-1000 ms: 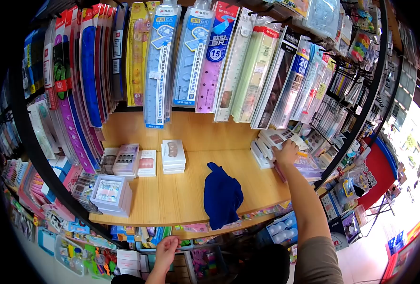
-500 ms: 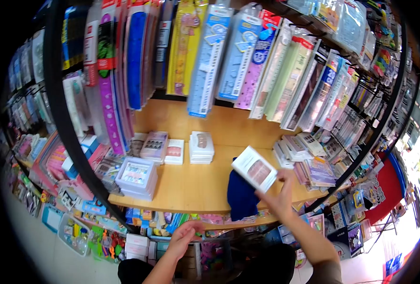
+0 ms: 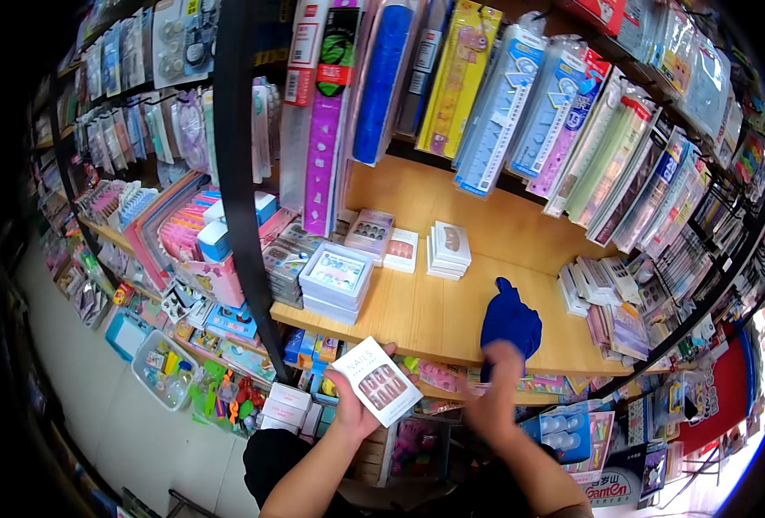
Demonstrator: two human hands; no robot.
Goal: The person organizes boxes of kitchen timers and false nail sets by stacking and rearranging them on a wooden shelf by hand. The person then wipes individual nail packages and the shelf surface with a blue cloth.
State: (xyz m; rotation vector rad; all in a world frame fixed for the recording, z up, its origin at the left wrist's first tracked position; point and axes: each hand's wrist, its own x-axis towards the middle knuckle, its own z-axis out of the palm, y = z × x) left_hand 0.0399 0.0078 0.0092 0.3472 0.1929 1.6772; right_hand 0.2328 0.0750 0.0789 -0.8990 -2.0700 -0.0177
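A white nail box (image 3: 376,382) with rows of pinkish nails in its window is held in my left hand (image 3: 354,410), in front of the shelf edge. My right hand (image 3: 494,393) hovers empty to the right of the box, slightly blurred, its fingers apart, just in front of a dark blue cloth (image 3: 512,321). The cloth lies crumpled on the wooden shelf (image 3: 417,311). Toward the back of the shelf stands a small stack of white nail boxes (image 3: 448,250). More nail boxes (image 3: 598,289) are piled at the right end.
Packaged rulers (image 3: 503,108) hang in a row above the shelf. A black upright post (image 3: 246,198) stands on the left, beside a stack of clear-lidded boxes (image 3: 337,281). Below are a plastic bin (image 3: 165,369) of small items and a blue carton (image 3: 563,436).
The white box has moved from my right hand into my left hand. My right hand has drawn back and opened. The view has swung left.
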